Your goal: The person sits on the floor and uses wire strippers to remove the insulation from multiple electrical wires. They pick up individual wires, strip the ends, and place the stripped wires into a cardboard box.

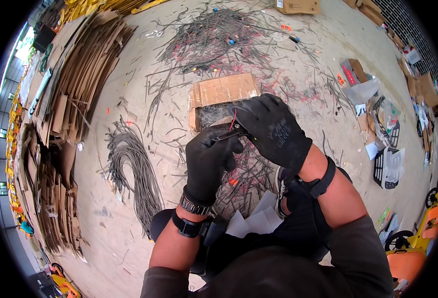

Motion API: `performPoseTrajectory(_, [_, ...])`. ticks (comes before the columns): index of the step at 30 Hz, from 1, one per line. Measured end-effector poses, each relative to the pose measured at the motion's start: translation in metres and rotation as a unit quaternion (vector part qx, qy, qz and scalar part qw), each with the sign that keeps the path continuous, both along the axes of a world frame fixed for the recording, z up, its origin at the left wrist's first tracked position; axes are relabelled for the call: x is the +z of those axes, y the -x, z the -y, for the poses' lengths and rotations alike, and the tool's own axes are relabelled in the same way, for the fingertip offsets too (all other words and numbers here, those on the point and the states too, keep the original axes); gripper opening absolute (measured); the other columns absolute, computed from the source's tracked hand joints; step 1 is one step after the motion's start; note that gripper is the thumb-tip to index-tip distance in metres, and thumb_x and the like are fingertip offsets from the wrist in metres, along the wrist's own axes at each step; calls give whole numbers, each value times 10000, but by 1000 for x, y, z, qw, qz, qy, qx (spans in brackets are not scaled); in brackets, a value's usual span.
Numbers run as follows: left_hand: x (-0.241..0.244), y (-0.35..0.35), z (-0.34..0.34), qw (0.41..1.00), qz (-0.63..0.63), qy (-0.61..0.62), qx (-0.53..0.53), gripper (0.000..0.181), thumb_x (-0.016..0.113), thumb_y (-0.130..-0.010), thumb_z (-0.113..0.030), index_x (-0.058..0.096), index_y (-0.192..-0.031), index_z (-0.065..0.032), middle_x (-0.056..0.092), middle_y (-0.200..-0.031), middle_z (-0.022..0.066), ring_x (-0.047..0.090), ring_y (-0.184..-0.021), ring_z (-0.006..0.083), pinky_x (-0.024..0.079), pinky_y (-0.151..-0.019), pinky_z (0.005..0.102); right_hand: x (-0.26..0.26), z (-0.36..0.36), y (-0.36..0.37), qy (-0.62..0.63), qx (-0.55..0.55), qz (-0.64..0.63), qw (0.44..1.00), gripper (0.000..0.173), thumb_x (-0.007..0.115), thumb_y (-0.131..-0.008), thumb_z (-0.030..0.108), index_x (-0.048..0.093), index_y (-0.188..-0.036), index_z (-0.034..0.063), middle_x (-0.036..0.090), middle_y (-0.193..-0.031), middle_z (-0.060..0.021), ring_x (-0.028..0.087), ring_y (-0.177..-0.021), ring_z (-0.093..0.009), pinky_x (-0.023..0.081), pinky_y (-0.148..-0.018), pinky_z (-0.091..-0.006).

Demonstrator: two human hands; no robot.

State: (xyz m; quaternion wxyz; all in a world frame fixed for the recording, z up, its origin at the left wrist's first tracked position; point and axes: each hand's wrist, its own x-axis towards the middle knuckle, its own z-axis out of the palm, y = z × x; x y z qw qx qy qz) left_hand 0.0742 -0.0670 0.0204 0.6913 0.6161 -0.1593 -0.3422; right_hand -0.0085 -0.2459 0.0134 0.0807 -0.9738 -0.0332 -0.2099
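Observation:
My left hand, in a black work glove, is raised before me with its fingers curled. My right hand, gloved the same way, meets it from the right. Between them is a dark metal hand tool with a pivot, apparently pliers; both hands close on it, and my fingers hide much of it. A thin red wire stands up beside the pivot. Just beyond my hands, an open cardboard box holds a tangle of fine wire or clear strands.
A bent bundle of grey cables lies to my left. Cable scraps are heaped ahead, and more offcuts lie beneath my hands. Flattened cardboard is stacked at left. Black plastic baskets and yellow wheeled vehicles stand at right.

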Motion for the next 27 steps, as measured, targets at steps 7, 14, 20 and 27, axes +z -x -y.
performPoseTrajectory(7, [-1, 1, 0, 1000, -18, 15, 4, 245, 567, -946, -152, 665, -1022, 59, 702, -778, 111, 548, -495, 109, 417, -467, 245, -2, -1, 0, -5, 4, -2, 1000, 418, 615, -836, 131, 633, -1251, 81, 635, -1130, -125, 587, -1086, -321, 433, -1001, -483])
performPoseTrajectory(14, [4, 2, 2, 1000, 0, -1, 1, 246, 594, -979, -180, 666, -1008, 54, 700, -766, 110, 552, -489, 106, 417, -456, 242, 1, -1, 2, -6, -7, -21, 1000, 423, 629, -821, 137, 643, -1240, 84, 633, -1076, -124, 607, -1038, -320, 473, -916, -481])
performPoseTrajectory(20, [4, 4, 4, 999, -28, -7, 20, 205, 623, -970, -159, 666, -942, 39, 678, -726, 97, 554, -489, 111, 420, -458, 245, 1, -1, 4, -33, -17, -51, 998, 435, 634, -829, 134, 638, -1263, 101, 636, -1074, -133, 627, -1018, -331, 537, -816, -457])
performPoseTrajectory(27, [10, 9, 0, 998, 47, -25, 28, 179, 652, -956, -134, 675, -893, 32, 599, -648, 35, 506, -501, 70, 377, -467, 235, 12, -2, 5, -162, 23, -25, 986, 364, 723, -833, 127, 679, -1192, 89, 695, -1038, -157, 683, -968, -347, 558, -799, -442])
